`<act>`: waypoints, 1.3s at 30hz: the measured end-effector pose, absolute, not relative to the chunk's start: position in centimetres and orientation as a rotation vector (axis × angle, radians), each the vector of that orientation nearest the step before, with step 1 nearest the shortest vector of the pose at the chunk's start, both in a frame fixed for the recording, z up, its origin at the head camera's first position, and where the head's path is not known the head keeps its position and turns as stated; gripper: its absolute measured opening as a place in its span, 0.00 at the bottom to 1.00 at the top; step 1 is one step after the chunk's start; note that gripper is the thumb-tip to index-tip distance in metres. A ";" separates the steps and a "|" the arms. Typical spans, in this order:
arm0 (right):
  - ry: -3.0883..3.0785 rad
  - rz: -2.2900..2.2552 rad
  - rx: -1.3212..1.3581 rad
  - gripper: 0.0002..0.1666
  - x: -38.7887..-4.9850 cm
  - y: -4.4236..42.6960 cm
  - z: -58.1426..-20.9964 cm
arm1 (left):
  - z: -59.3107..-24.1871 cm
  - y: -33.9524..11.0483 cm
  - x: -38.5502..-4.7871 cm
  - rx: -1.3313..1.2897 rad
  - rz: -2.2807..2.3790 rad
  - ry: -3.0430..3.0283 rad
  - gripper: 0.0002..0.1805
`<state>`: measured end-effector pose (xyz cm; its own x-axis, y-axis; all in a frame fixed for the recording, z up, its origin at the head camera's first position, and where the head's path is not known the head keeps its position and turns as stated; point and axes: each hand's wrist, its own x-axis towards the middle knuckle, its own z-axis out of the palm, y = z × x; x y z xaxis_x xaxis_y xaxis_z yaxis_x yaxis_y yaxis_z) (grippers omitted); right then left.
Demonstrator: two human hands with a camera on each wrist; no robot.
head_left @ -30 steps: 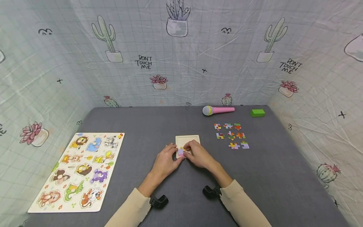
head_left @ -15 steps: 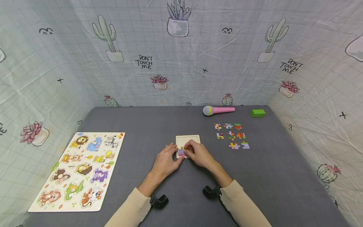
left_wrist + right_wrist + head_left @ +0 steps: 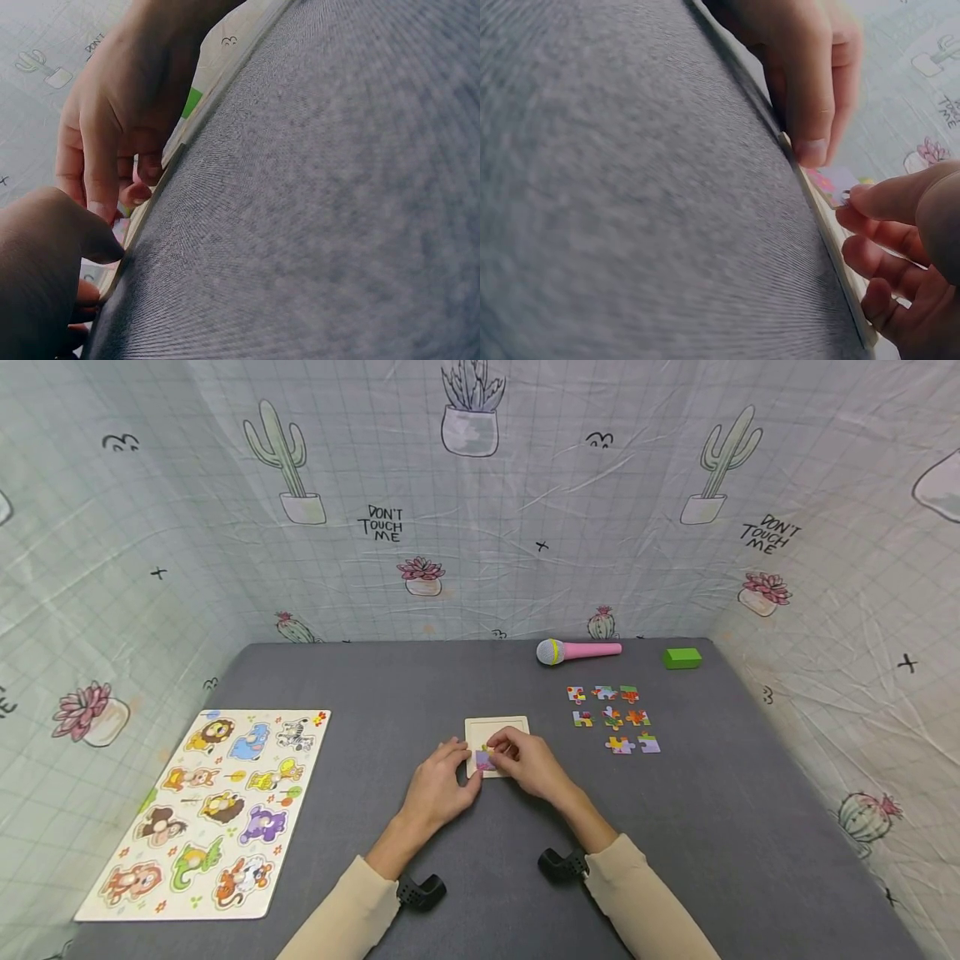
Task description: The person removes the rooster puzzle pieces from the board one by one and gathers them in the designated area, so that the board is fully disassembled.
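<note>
A small square wooden puzzle tray lies flat in the middle of the table in the head view. My left hand grips its near left corner, thumb at the front edge and fingers along the left side. Between thumb and forefinger, my right hand pinches a purple puzzle piece with pink on it, over the tray's near left part. The right wrist view shows this puzzle piece slightly tilted at the tray's rim, near the left thumb. Whether it touches the tray floor is hard to tell.
Several loose puzzle pieces lie in rows to the right of the tray. A pink toy microphone and a green block sit at the back. On the left rests a large animal puzzle board. Patterned cloth walls surround the table.
The purple piece has shifted slightly to the right over the tray, with my right hand moving along with it. My left hand has kept its hold on the tray.
</note>
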<state>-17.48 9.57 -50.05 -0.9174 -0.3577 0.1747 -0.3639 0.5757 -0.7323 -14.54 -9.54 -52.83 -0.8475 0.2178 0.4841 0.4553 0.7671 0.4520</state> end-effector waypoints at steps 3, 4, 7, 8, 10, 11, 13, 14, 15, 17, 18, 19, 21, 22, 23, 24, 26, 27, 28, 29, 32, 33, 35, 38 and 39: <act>-2.783 1.306 0.619 0.06 -17.6 9.9 -49.8 | -52.8 -9.5 -14.5 -0.514 -0.798 -2.545 0.17; -2.782 1.310 0.613 0.06 -17.6 10.0 -49.7 | -52.8 -9.5 -14.5 -0.516 -0.796 -2.542 0.17; -2.779 1.317 0.587 0.05 -17.7 10.3 -49.5 | -52.8 -9.4 -14.5 -0.518 -0.798 -2.539 0.17; -2.775 1.316 0.580 0.05 -17.8 10.5 -49.4 | -52.8 -9.4 -14.5 -0.519 -0.799 -2.540 0.17; -2.769 1.318 0.563 0.06 -17.9 10.8 -49.3 | -52.8 -9.4 -14.5 -0.517 -0.798 -2.545 0.17; -2.769 1.322 0.548 0.06 -17.9 10.9 -49.2 | -52.7 -9.4 -14.5 -0.516 -0.799 -2.547 0.17; -2.769 1.332 0.515 0.06 -18.1 11.2 -49.1 | -52.8 -9.4 -14.5 -0.515 -0.796 -2.553 0.17; -2.769 1.341 0.497 0.06 -18.1 11.4 -49.0 | -52.8 -9.4 -14.5 -0.515 -0.796 -2.554 0.17; -2.767 1.355 0.484 0.06 -18.2 11.6 -48.9 | -52.8 -9.4 -14.4 -0.515 -0.794 -2.557 0.16; -2.765 1.369 0.453 0.06 -18.4 12.0 -48.7 | -52.9 -9.4 -14.5 -0.512 -0.791 -2.561 0.16; -2.761 1.376 0.441 0.06 -18.5 12.3 -48.7 | -52.9 -9.4 -14.5 -0.511 -0.787 -2.563 0.16; -2.757 1.385 0.431 0.07 -18.6 12.5 -48.6 | -52.9 -9.4 -14.5 -0.508 -0.786 -2.565 0.16; -2.750 1.404 0.405 0.07 -18.7 13.0 -48.5 | -52.9 -9.4 -14.5 -0.505 -0.782 -2.572 0.16; -2.750 1.413 0.387 0.07 -18.8 13.3 -48.4 | -52.9 -9.4 -14.5 -0.504 -0.780 -2.574 0.16; -2.749 1.431 0.371 0.08 -18.9 13.6 -48.3 | -52.9 -9.4 -14.4 -0.504 -0.777 -2.576 0.16; -2.747 1.450 0.357 0.08 -18.9 13.8 -48.2 | -52.9 -9.4 -14.4 -0.505 -0.776 -2.577 0.16; -2.736 1.475 0.335 0.09 -19.0 14.4 -48.0 | -52.9 -9.4 -14.4 -0.505 -0.774 -2.577 0.16; -2.732 1.477 0.323 0.09 -19.0 14.8 -47.8 | -52.9 -9.4 -14.4 -0.505 -0.773 -2.576 0.16; -2.726 1.478 0.312 0.09 -19.1 15.1 -47.7 | -52.8 -9.4 -14.4 -0.506 -0.773 -2.575 0.16; -2.719 1.478 0.299 0.09 -19.1 15.4 -47.6 | -52.8 -9.4 -14.4 -0.506 -0.775 -2.574 0.16; -2.702 1.480 0.256 0.09 -19.3 16.3 -47.2 | -52.8 -9.4 -14.3 -0.507 -0.779 -2.571 0.16; -2.699 1.484 0.240 0.09 -19.4 16.6 -47.2 | -52.8 -9.4 -14.3 -0.508 -0.779 -2.571 0.16; -2.684 1.519 0.219 0.09 -19.5 17.1 -47.0 | -52.9 -9.5 -14.3 -0.509 -0.778 -2.572 0.16; -2.668 1.536 0.208 0.09 -19.7 18.0 -47.0 | -52.9 -9.5 -14.3 -0.512 -0.774 -2.572 0.16; -2.663 1.538 0.206 0.09 -19.8 18.3 -47.0 | -52.9 -9.5 -14.3 -0.513 -0.771 -2.571 0.16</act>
<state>-19.80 18.27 -46.95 -0.9893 -0.0854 0.1183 -0.1452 0.4935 -0.8575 -14.35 -9.53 -52.85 -0.8502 0.2266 0.4752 0.4508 0.7796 0.4347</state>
